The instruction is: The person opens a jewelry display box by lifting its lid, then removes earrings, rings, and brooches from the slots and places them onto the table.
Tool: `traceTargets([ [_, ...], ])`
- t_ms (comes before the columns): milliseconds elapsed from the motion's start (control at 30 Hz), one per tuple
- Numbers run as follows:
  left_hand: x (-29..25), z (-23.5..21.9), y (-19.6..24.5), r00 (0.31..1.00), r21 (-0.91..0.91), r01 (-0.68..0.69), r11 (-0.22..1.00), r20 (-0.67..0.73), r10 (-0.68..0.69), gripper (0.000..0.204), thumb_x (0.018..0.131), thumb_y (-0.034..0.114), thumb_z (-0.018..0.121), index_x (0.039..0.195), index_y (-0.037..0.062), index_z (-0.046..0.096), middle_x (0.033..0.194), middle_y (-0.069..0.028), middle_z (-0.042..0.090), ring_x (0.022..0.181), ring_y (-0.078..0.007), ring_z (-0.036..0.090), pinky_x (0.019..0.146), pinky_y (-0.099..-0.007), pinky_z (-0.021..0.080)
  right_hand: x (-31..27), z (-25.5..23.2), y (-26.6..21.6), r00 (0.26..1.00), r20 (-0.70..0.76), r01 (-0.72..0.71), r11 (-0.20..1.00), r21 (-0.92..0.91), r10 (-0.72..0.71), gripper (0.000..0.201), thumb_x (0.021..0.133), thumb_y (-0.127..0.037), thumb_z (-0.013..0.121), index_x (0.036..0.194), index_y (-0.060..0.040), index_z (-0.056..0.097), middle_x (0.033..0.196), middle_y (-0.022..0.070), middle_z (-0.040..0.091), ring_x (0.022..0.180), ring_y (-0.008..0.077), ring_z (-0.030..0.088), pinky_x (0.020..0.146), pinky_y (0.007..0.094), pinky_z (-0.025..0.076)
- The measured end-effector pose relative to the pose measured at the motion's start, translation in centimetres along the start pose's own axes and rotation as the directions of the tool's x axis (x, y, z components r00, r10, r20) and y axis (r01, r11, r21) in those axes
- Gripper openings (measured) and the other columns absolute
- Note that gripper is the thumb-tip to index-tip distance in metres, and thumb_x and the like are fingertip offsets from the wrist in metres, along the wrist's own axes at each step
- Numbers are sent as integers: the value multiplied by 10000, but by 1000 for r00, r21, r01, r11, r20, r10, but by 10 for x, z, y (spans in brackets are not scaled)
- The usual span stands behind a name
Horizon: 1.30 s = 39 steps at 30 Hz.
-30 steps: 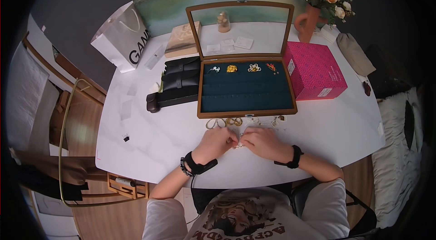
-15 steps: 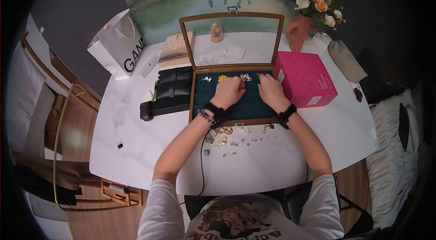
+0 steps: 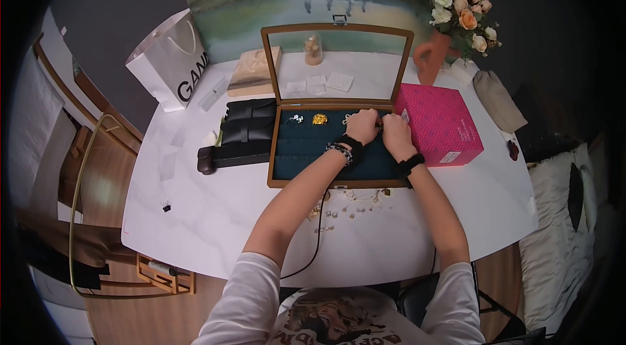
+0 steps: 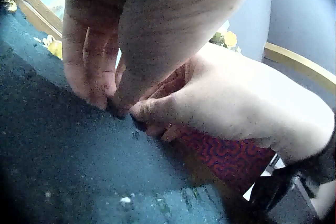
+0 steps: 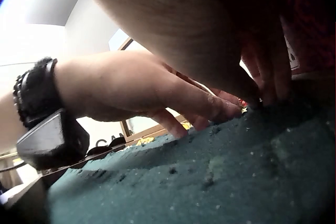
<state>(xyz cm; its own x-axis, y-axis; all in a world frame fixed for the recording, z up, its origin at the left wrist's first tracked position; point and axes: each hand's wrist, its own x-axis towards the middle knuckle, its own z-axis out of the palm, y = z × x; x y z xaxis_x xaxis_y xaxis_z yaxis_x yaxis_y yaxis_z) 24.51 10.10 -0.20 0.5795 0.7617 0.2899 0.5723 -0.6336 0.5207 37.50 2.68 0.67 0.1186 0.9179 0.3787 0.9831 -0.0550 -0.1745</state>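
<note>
In the head view my left hand [image 3: 362, 126] and right hand [image 3: 396, 133] meet at the upper right of the teal lining [image 3: 303, 149] inside the open wooden box [image 3: 270, 149]. A small red and gold piece [image 5: 243, 104] shows between the hands in the right wrist view, mostly covered; fingers and thumb of each hand pinch at it, low against the lining. To the left lie a silver piece [image 3: 295, 119] and a gold piece [image 3: 319, 119]; a pearly loop [image 3: 347, 119] is partly behind my left hand.
Loose earrings and chains [image 3: 352, 196] lie before the box. A pink box [image 3: 440, 124] stands right of it, black cases [image 3: 248, 126] left. Farther back are a white bag [image 3: 171, 61], a book [image 3: 251, 74] and a flower vase [image 3: 433, 58]. A cable [image 3: 317, 240] crosses the tabletop.
Both hands have gone from the small jewellery at the front edge up into the box. Since half a second ago, my left hand has moved right, beside my right hand, over the red piece.
</note>
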Motion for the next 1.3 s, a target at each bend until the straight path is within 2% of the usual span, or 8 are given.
traceTargets([
  [200,4,3,17,1000,224,-6,975,15,3,103,924,129,679,966,53,736,1004,-190,764,953,-375,765,825,-481,617,2,3,3,1000,-7,10,999,42,-10,71,895,34,614,918,41,681,1020,257,696,956,459,715,809,536,601],
  [433,1,6,11,987,207,-103,973,-102,126,122,914,137,665,918,33,728,940,-222,755,885,-409,753,780,-517,614,2,2,3,1000,19,1,996,86,-3,114,889,60,608,984,47,669,1043,261,692,998,477,704,824,546,600],
  [500,1,4,13,991,262,-124,957,-11,132,110,924,123,648,949,37,712,976,-235,751,893,-413,750,781,-515,615,-1,2,1,1000,9,-11,996,94,11,141,890,64,606,1022,55,654,1049,269,690,1010,481,701,831,548,599],
  [733,1,-4,15,995,298,-97,950,1,101,144,952,84,633,1075,23,678,1022,-199,758,960,-364,771,806,-463,626,2,4,1,997,59,-49,995,85,44,166,916,10,628,1065,83,629,1030,318,718,978,490,730,822,560,610],
  [800,-1,-6,15,993,225,-118,967,5,120,174,897,29,658,1057,-34,636,991,-273,740,931,-427,752,804,-504,624,6,2,0,994,71,-91,991,97,85,155,909,11,630,1049,78,640,1011,320,721,975,497,727,825,566,607],
  [1033,-10,-15,11,991,210,-127,969,-4,131,148,902,33,667,1034,-29,649,940,-274,742,929,-433,749,811,-515,619,9,-1,-4,991,47,-132,985,114,127,97,882,35,636,960,37,693,979,319,720,972,512,714,824,580,591],
  [1100,-5,-10,7,998,114,-29,993,-59,36,114,911,66,675,997,-8,683,952,-241,756,912,-414,753,812,-518,606,9,-5,-5,991,42,-130,986,102,126,98,882,35,637,963,39,692,979,318,719,975,512,712,823,578,590],
  [1300,-6,-7,-9,1000,-85,-29,996,-3,29,162,841,131,783,964,36,737,954,-166,779,930,-373,751,829,-473,597,0,-3,-1,995,-33,-88,986,140,94,84,918,7,612,895,68,665,899,345,687,917,528,696,792,610,554],
])
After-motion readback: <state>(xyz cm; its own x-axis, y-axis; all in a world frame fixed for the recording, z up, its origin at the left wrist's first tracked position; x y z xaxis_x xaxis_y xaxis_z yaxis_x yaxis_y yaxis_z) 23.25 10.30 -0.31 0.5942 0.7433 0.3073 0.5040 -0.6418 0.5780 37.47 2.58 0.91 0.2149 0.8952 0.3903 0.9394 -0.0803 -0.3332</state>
